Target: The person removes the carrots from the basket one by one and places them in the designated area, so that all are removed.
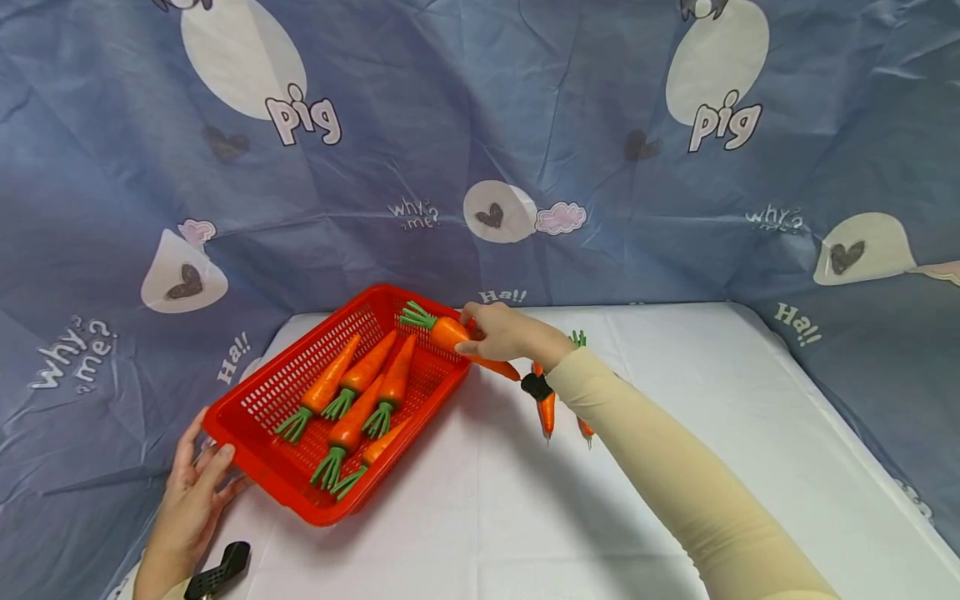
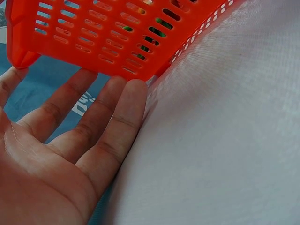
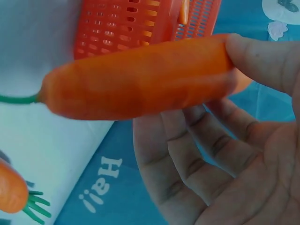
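Observation:
A red plastic basket (image 1: 258, 462) with slotted walls holds several orange carrots (image 1: 327, 379) with green tops. My left hand (image 1: 189, 492) holds the basket's near left corner; in the left wrist view its fingertips touch the lower edge. My right hand (image 1: 498, 333) pinches another carrot (image 3: 140, 79) between thumb and fingers, above the basket's right rim. This carrot's green top points over the basket, its tip toward the table. Under the right forearm, two carrots (image 1: 547, 414) lie on the white table, partly hidden.
The white tabletop (image 1: 750, 433) stretches to the right of the basket. A blue printed cloth (image 1: 600, 167) hangs behind the table and along its sides. Black wrist devices (image 1: 217, 573) sit on both arms.

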{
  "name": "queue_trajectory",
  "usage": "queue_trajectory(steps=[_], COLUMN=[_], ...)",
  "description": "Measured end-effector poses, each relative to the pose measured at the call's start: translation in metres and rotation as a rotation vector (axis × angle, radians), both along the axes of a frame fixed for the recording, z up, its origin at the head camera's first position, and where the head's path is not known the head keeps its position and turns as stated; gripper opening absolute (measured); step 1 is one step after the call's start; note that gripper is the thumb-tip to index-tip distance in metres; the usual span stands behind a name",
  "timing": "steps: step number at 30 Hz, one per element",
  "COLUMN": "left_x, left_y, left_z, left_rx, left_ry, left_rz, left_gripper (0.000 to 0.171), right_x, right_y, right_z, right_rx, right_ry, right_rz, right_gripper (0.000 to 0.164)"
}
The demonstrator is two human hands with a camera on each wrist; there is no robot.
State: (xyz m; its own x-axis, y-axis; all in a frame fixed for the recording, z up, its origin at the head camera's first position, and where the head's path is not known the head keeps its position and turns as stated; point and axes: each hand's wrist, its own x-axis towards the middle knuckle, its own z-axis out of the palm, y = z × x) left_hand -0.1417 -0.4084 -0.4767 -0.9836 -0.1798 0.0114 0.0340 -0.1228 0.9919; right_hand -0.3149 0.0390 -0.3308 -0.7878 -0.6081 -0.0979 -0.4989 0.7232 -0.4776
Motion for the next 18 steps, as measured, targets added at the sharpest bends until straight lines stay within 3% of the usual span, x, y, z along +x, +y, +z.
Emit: queue_trajectory(steps=[18], left_x=[0.001], left_y=[0.0], left_z=[-0.002], left_rx=[0.044], left_ry=[0.06], left_rz=[-0.026], left_gripper=[0.073], right_x=[-0.002], right_y=[0.026], right_z=[-0.013], right_rx=[-0.13], right_ry=[-0.014], right_rz=[-0.164], right_gripper=[0.045])
